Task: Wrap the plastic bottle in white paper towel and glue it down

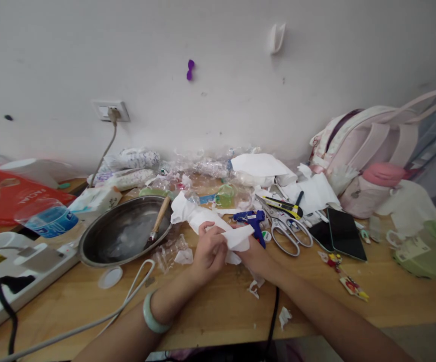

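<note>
A long form wrapped in white tissue paper (193, 215) slants from beside the basin down to my hands; what is inside it is hidden. My left hand (210, 251) is closed at its near end, fingers curled against the paper. A loose flap of white tissue paper (239, 238) sticks out to the right, over the fingers of my right hand (254, 257). That hand is closed around the near end of the wrapped form, its fingers mostly covered. Just behind it lie a blue glue gun (253, 221) and large grey-handled scissors (288, 234).
A metal basin (127, 261) with a wooden-handled brush (160, 217) in it stands left. A power strip (29, 281) and white cable (90, 324) lie nearer. Right are a yellow utility knife (284, 205), a phone (344, 234) and a pink backpack (368, 136). Crumpled clear plastic lines the wall.
</note>
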`<state>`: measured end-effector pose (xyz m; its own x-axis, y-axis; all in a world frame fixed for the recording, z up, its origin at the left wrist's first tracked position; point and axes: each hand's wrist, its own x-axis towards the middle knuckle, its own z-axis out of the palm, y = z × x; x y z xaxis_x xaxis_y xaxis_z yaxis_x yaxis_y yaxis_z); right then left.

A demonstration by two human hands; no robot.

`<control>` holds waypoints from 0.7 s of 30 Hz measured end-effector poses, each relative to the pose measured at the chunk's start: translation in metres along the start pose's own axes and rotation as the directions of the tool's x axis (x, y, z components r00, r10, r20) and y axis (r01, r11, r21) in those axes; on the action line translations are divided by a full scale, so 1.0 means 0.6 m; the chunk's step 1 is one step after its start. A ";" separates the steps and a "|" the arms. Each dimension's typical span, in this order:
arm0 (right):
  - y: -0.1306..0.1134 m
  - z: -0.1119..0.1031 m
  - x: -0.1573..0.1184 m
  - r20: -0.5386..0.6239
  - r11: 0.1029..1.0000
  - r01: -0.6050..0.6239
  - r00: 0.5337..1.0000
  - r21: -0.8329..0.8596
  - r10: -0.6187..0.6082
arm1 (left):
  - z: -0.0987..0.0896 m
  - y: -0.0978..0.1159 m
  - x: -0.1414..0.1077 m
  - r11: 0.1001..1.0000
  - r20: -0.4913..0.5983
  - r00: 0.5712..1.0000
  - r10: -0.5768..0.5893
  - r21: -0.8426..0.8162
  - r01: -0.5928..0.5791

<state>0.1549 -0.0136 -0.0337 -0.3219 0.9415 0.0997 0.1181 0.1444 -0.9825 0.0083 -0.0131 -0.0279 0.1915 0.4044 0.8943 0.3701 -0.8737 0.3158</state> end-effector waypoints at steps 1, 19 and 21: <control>-0.002 0.000 0.000 -0.021 0.999 -0.023 0.999 0.037 0.024 | -0.002 -0.001 0.001 1.000 -0.018 1.000 0.012 0.000 -0.012; 0.003 -0.014 -0.001 -0.153 0.936 -0.113 0.973 0.333 0.172 | -0.006 0.001 -0.007 0.966 -0.087 0.970 -0.227 0.107 0.235; 0.012 -0.018 0.000 -0.165 0.940 -0.078 0.976 0.331 0.139 | -0.002 -0.004 -0.014 0.957 -0.133 0.954 -0.270 0.070 0.281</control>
<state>0.1659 -0.0096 -0.0390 -0.1425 0.9897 -0.0135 -0.1746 -0.0386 -0.9839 0.0048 -0.0147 -0.0356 -0.0385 0.5858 0.8095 0.4713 -0.7037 0.5317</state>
